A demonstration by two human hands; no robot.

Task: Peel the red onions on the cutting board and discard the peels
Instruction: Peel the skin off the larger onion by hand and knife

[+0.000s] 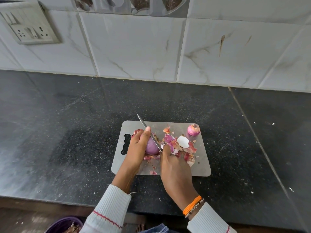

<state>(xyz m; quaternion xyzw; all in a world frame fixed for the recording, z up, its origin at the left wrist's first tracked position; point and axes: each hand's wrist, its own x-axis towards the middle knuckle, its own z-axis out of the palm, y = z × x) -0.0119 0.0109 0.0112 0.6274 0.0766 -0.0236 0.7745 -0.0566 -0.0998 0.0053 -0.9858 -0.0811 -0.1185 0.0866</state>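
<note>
Peeling is about half done, as I judge it: the left hand (pixel 138 147) grips one red onion (pixel 151 147) on the left part of the cutting board (pixel 202 165), and this onion already shows smooth purple flesh, with some dry skin remaining at its far end. A second onion (pixel 193 130) sits alone at the far right corner of the board and seems to keep most of its skin. Loose peels (pixel 183 145) lie in a heap in the middle of the board, between the two onions, so nothing of this heap is discarded yet. My left fingers curl around the onion from the left, with the thumb stretched along the knife (pixel 148 132). The right hand (pixel 175 167) is closed around the knife handle, which it hides, and the blade lies slanted against the right side of the onion, its tip pointing away from me. A purple bin (pixel 64 224) with some skins inside stands below the counter (pixel 67 132).
</note>
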